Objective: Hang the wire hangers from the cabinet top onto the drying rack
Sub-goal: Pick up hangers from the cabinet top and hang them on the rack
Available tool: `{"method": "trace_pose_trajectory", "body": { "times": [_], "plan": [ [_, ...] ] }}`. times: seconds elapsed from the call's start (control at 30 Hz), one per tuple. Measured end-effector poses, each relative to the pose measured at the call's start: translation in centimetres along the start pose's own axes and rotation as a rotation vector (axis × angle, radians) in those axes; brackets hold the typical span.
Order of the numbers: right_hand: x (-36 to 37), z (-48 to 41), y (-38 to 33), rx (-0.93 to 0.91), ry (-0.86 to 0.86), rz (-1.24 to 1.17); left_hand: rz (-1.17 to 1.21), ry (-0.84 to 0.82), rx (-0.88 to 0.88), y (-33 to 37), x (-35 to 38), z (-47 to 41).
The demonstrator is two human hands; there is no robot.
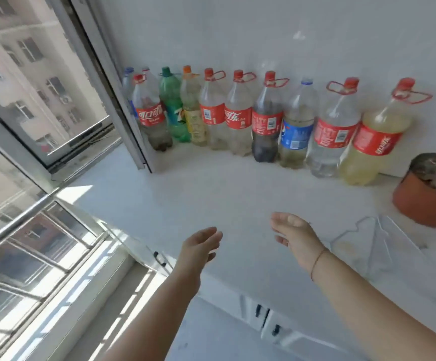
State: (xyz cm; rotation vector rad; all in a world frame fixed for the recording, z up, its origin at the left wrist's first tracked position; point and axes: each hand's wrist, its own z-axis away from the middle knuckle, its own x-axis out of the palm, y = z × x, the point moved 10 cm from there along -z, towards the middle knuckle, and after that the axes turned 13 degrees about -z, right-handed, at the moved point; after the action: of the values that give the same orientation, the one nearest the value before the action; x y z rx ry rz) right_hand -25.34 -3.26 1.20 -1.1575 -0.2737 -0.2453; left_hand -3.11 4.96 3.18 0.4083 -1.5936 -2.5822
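Note:
Pale wire hangers (pixel 378 238) lie in a flat pile on the white cabinet top (pixel 211 199), at the right near its front edge. My right hand (pixel 295 235) hovers open over the top just left of the pile, not touching it. My left hand (pixel 198 246) is stretched out open further left, over the cabinet's front edge, holding nothing. No drying rack is in view.
A row of several plastic soda bottles (pixel 266 118) lines the back wall. A terracotta plant pot (pixel 425 191) stands at the right, behind the hangers. An open window sash (pixel 89 74) juts in at the left. Cabinet doors with dark handles (pixel 261 313) are below.

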Motion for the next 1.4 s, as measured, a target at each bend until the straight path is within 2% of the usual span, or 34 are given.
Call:
{"method": "trace_pose_trajectory", "body": {
  "times": [0.2,0.3,0.47,0.57,0.63,0.8,1.07,1.13,1.23,1.3,1.4],
  "plan": [
    [-17.5,0.4,0.2,-0.043,0.415,0.041,-0.095,-0.182,-0.097,-2.3,12.6,-3.4],
    [-24.8,1.9,-0.7,-0.065,0.571,0.176,-0.146,-0.274,-0.134,-3.6,19.1,-4.4],
    [-30.9,3.2,-2.5,-0.091,0.6,0.648,-0.326,-0.339,-0.129,-5.3,26.9,-5.5],
    [-32.6,2.7,-1.8,-0.049,0.56,0.863,-0.501,-0.285,-0.079,-6.1,29.1,-6.6],
    [-33.3,2.4,-1.2,-0.03,0.547,0.898,-0.618,-0.225,-0.051,-6.1,29.5,-7.3],
    [-33.8,2.2,-1.2,-0.036,0.594,0.808,-0.823,-0.157,0.002,-4.8,30.2,-7.8],
    [-34.3,1.9,-0.9,-0.054,0.622,0.733,-0.904,-0.2,0.005,-4.5,31.9,-7.5],
    [-34.0,2.1,-1.1,-0.077,0.609,0.656,-0.854,-0.208,-0.014,-4.5,31.9,-7.4],
    [-32.6,2.2,-2.1,-0.11,0.55,0.507,-0.628,-0.21,-0.065,-4.1,31.2,-7.2],
    [-31.5,2.0,-2.8,-0.126,0.501,0.351,-0.449,-0.272,-0.1,-3.7,31.0,-7.0],
    [-29.7,1.4,-3.6,-0.131,0.451,0.146,-0.317,-0.378,-0.129,-2.7,30.1,-6.5]
  ]
}}
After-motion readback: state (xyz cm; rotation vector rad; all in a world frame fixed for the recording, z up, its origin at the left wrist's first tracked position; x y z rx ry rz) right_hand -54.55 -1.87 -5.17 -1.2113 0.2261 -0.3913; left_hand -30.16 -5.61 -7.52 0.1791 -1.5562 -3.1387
